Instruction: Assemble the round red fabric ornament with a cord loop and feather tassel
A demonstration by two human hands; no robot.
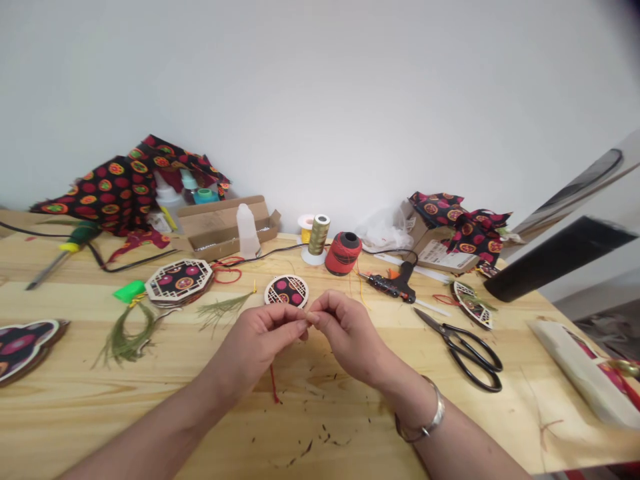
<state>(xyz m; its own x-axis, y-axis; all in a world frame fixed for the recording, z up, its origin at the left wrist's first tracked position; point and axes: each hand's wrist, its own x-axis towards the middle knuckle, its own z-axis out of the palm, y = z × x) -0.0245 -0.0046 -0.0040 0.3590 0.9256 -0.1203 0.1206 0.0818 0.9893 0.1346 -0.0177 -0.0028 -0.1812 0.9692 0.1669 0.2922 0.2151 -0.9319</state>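
My left hand (273, 337) and my right hand (345, 333) meet fingertip to fingertip above the table, both in a pinch. From under the left hand hangs a thin red cord (274, 385) with a knotted end. The spot where the fingertips touch is hidden, so what the right one pinches cannot be made out. Just behind the hands lies a round wooden-framed ornament (286, 292) with patterned dark fabric inside, its lower edge partly covered by the fingers. A green thread tassel (225, 307) rests to its left.
Black-handled scissors (463, 347) and a glue gun (395, 283) lie to the right. Behind stand a red thread spool (343, 253) and an olive thread cone (319, 233). An octagonal ornament (179, 281), a screwdriver (63, 253) and a cardboard box (225, 223) are left. Dark scraps dot the front.
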